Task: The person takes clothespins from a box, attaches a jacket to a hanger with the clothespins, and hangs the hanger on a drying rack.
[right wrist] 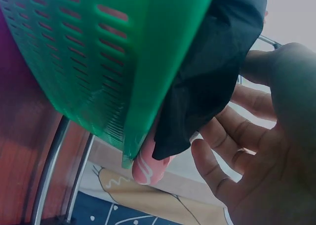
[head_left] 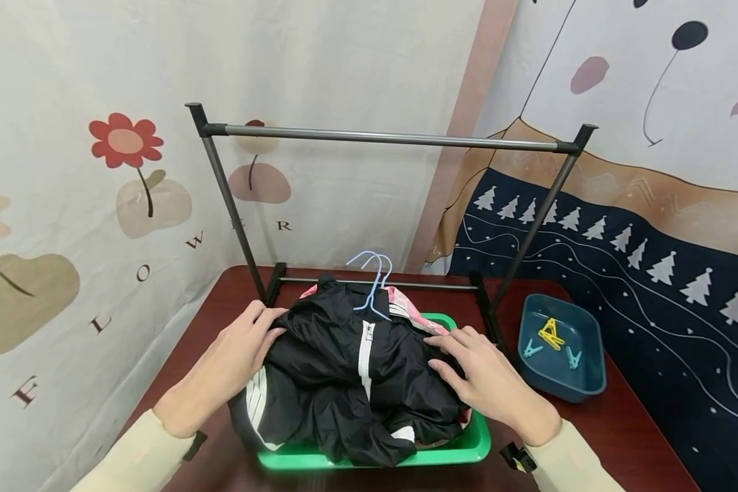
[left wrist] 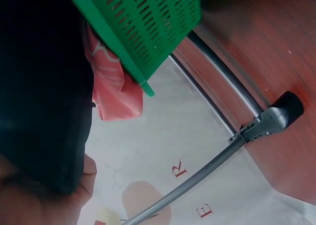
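A black zip jacket [head_left: 329, 355] with a white zipper strip and white sleeve stripes lies heaped over a green basket [head_left: 270, 459]. A light blue hanger [head_left: 375, 287] sits in its collar, with a second hook close behind. My left hand [head_left: 240, 348] pinches the jacket at the left shoulder; in the left wrist view its fingers are at the dark cloth's edge. My right hand [head_left: 482, 372] rests on the jacket's right side, fingers spread and lightly bent against the cloth. Pink clothing [head_left: 408, 307] shows from beneath the jacket.
A metal clothes rack [head_left: 369, 137] stands behind the basket on the dark red table [head_left: 221, 301]. To the right, a blue bin [head_left: 562, 383] holds yellow clips [head_left: 551, 333] and light blue clips [head_left: 573, 358]. Printed cloth hangs behind the table and along both sides.
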The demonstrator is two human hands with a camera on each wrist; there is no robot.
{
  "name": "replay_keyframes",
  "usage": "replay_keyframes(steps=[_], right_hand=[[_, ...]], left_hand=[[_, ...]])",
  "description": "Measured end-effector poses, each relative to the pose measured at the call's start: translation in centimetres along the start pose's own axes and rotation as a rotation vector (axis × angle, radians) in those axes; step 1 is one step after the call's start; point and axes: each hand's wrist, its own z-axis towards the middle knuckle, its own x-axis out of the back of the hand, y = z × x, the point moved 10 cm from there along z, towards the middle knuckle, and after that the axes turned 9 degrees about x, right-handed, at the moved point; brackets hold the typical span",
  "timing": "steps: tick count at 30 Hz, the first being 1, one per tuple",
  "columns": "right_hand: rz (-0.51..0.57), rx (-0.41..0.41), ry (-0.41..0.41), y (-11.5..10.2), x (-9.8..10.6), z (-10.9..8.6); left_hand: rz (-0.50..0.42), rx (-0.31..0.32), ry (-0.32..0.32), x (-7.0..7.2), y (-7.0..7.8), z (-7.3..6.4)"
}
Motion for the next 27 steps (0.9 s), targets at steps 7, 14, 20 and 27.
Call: replay_keyframes(steps=[7,14,20,27], right_hand=[[0.033,-0.011,0.038,0.2,0.2,0.1],[0.175,0.023,0.135,0.2,1.1,0.1],[0.236,0.052,0.227,0.2,2.1,0.1],[0.213,0.061,0.325,0.5,3.6,0.0]], left_hand=[[0.011,-0.033,0.054,0.7,0.6,0.0],[0.001,-0.036,0.106,1.6,1.0,0.4],[-0.058,-0.029,0.156,2.6,1.3,0.8],[-0.095,-0.013,0.177,3.1,1.1,1.4]])
